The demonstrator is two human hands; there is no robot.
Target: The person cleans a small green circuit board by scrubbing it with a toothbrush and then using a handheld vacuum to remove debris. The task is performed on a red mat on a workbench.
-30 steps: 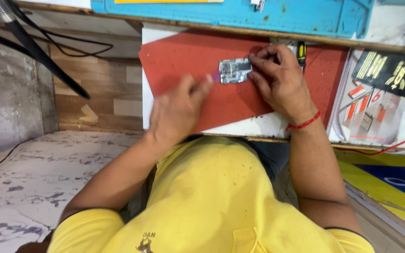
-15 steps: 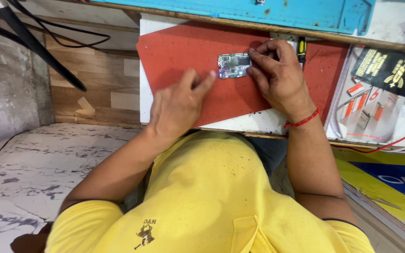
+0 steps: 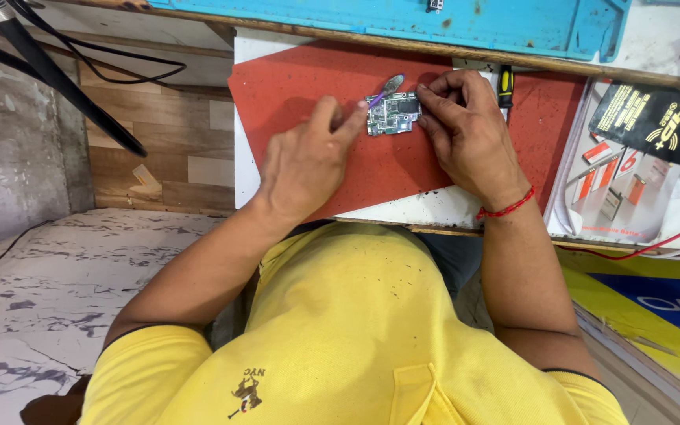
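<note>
— Yellow cloth fills the nearest part of the view, the shirt (image 3: 356, 338) of the person looking down; what lies past it?

— Both forearms reach away from it onto a red mat (image 3: 301, 86) that covers the worktop (image 3: 403, 211). On the right wrist sits a red thread band (image 3: 505, 207).

— What is the left hand (image 3: 304, 161) doing?

— It rests knuckles up on the mat, and its grip is a pinch: thumb and forefinger clenched on a slim purple-handled tool (image 3: 385, 88) whose grey tip pokes out just beyond the fingertips.

— And the right hand (image 3: 466, 130)?

— Its fingers curl down onto the far-right edge of a small green circuit board (image 3: 393, 114) and press on it; whether the grip truly clasps the board or only steadies it, I cannot tell.

— Where is the board, then?

— Flat on the mat, between the two grips, touching the fingertips of both, with the tool's tip just beyond it.

— Anything farther out?

— Just beyond the right grip lies a screwdriver (image 3: 504, 85) with a black and yellow handle. Outward of that hand sits a black packet (image 3: 655, 122) above a tray of small red and white parts (image 3: 615, 189). Farthest off runs a blue mat (image 3: 403, 17)
</note>
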